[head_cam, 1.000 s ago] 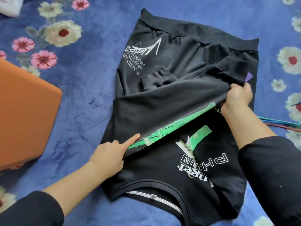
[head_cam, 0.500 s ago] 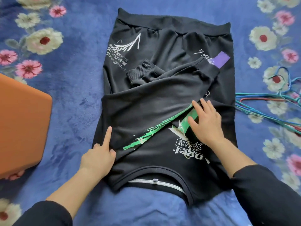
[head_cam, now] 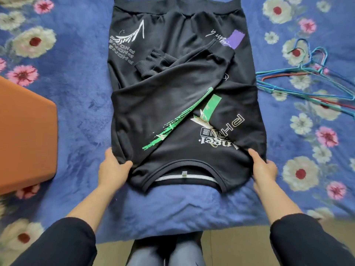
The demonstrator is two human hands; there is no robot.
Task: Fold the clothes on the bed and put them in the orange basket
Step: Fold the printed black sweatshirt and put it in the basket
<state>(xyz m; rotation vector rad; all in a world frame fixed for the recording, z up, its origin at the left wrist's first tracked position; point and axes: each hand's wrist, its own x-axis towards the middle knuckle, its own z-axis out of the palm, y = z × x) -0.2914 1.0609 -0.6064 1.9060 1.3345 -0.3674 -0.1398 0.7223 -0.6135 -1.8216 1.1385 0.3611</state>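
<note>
Nearest us, our two forearms reach out from dark sleeves over the bed's (head_cam: 172, 210) front edge. Our left hand (head_cam: 112, 169) grips the near left corner of the sweatshirt (head_cam: 172, 104) — thumb on top, fingers tucked under the fabric. Our right hand (head_cam: 264, 169) holds the near right corner the same way, closed on the cloth.

The sweatshirt lies flat on the blue floral bedcover, collar (head_cam: 184, 167) toward us and hem at the far side. Both sleeves are folded inward across the body — the upper one runs diagonally, showing a green stripe (head_cam: 178, 121), with its cuff close to a purple patch (head_cam: 235, 39).

The basket (head_cam: 25, 135) stands on the bed to the left, apart from the sweatshirt. A few wire hangers (head_cam: 307, 81) lie to the right, just beside it.
</note>
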